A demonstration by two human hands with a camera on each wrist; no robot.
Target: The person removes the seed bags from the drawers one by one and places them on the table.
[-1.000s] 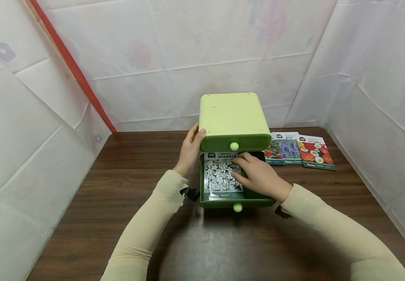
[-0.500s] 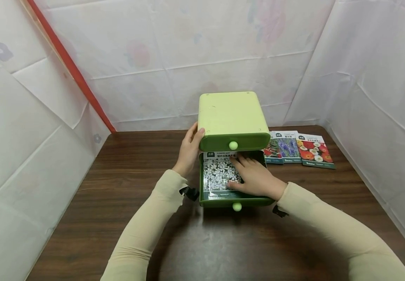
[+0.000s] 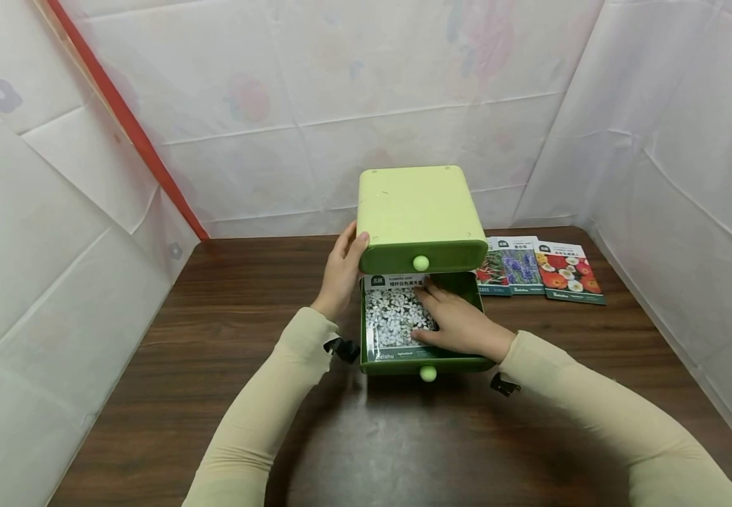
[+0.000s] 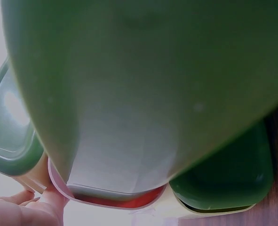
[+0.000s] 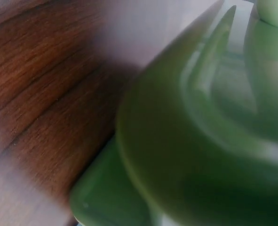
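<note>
A light green drawer chest (image 3: 419, 204) with dark green drawer fronts stands at the back of the table. My left hand (image 3: 340, 274) rests on its left side, thumb at the front corner, fingers extended along the wall. Below the closed top drawer (image 3: 394, 259), another drawer (image 3: 397, 367) is pulled out. In it lies a flower seed packet (image 3: 394, 327) picturing small white blossoms. My right hand (image 3: 463, 320) reaches into this drawer from the right, thumb and fairly straight fingers spread over the packet's right part. In the left wrist view, the drawer front covers most of the scene.
Three more seed packets lie right of the chest: a partly hidden red one (image 3: 492, 271), a purple one (image 3: 520, 271) and a red-and-white one (image 3: 571, 274). A lower drawer (image 4: 223, 174) shows under the pulled-out one. White sheeting (image 3: 315, 105) hangs behind the table.
My right hand has moved slightly left and settled lower over the packet. The packet sits a little further left in the drawer. My left hand stays at the chest's side.
</note>
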